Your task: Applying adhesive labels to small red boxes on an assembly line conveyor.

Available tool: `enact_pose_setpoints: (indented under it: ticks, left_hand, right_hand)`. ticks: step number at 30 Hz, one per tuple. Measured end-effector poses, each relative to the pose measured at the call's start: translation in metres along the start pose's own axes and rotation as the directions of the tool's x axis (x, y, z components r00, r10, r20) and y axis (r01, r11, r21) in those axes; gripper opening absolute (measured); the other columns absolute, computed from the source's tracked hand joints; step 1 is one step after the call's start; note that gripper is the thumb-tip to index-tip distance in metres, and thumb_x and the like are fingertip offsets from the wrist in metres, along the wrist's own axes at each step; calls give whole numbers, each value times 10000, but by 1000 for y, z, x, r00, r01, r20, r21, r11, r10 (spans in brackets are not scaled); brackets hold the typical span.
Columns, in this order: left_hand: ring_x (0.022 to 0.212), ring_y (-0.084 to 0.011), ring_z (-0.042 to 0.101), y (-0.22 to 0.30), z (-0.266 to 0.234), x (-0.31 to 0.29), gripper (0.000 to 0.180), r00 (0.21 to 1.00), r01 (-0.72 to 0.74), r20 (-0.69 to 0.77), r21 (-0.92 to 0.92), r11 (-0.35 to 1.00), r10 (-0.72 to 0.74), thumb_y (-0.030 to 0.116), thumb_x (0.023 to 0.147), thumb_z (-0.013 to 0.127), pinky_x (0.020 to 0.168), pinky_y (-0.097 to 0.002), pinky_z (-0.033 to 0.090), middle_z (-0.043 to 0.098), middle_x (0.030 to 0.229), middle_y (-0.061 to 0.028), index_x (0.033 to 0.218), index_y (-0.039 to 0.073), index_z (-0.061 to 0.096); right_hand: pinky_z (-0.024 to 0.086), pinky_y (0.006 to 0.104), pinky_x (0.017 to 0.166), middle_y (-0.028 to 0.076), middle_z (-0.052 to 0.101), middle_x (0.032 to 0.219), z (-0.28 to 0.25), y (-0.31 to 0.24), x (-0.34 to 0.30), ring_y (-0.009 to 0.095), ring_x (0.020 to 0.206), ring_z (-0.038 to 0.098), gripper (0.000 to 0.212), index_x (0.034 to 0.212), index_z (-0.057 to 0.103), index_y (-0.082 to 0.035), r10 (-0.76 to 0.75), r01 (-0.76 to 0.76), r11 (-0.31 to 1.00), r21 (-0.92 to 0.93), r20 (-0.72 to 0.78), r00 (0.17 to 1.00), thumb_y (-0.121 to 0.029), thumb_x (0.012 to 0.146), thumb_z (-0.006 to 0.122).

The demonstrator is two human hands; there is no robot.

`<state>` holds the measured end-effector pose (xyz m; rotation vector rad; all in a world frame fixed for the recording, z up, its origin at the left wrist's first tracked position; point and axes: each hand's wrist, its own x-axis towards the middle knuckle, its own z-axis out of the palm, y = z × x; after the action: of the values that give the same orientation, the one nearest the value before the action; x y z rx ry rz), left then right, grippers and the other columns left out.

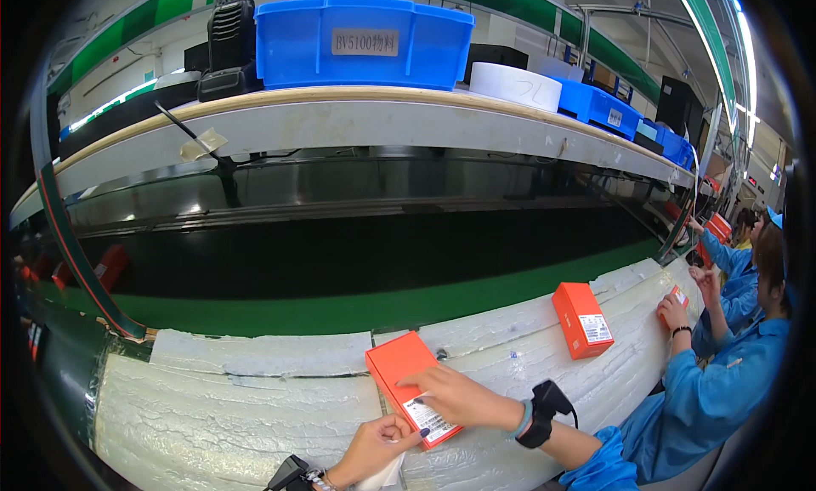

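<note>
An orange box (399, 361) with a white printed label lies slanted on the worktop in front of me. My left hand (378, 447) is closed at the box's near end, fingers curled and thumb pressed by the label's lower corner. Across the right edge reaches my right hand (463, 397), closed over the box with bent fingers at the upper part of the label; its thumb is hidden. A white paper (384, 476) shows partly beneath my left hand. A second orange box (582, 321), also labelled, stands apart to the right.
Beyond the pale, film-covered worktop (229, 406) runs a dark conveyor belt (382, 253) with a green edge. Above it, a shelf (382, 117) carries a blue bin (365, 62), a walkie-talkie (231, 40) and a white roll (514, 87). Co-workers in blue (722, 372) work at right.
</note>
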<state>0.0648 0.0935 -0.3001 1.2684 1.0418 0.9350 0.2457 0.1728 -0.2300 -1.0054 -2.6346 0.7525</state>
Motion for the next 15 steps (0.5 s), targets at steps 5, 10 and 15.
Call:
enact_pose_setpoints:
  ticks: [5, 10, 15]
  left_hand:
    - [710, -31, 529, -10, -7, 4, 97, 963, -124, -253, -113, 986, 92, 108, 886, 620, 643, -190, 417, 607, 758, 14, 832, 36, 583]
    - [673, -50, 452, 3, -12, -6, 97, 933, -189, -325, -87, 978, 151, 97, 914, 506, 614, -207, 385, 496, 741, 29, 838, 55, 548]
    - [650, -44, 422, 5, -1, -2, 132, 935, -149, -330, -40, 988, 128, 101, 901, 533, 577, -212, 357, 489, 698, 32, 784, 41, 531]
  right_hand:
    - [296, 521, 997, 74, 492, 1266, 28, -10, 8, 302, 1189, 424, 320, 1139, 559, -66, -394, 309, 882, -355, -197, 898, -207, 852, 536]
    - [210, 562, 1072, 65, 517, 1243, 6, 31, -9, 321, 1263, 373, 237, 1001, 614, -100, -183, 85, 889, -449, -179, 967, -202, 795, 559]
    - [193, 592, 1076, 76, 540, 1200, -40, 64, -46, 341, 1269, 378, 303, 1044, 604, -116, -14, -142, 884, -445, -330, 944, -66, 749, 558]
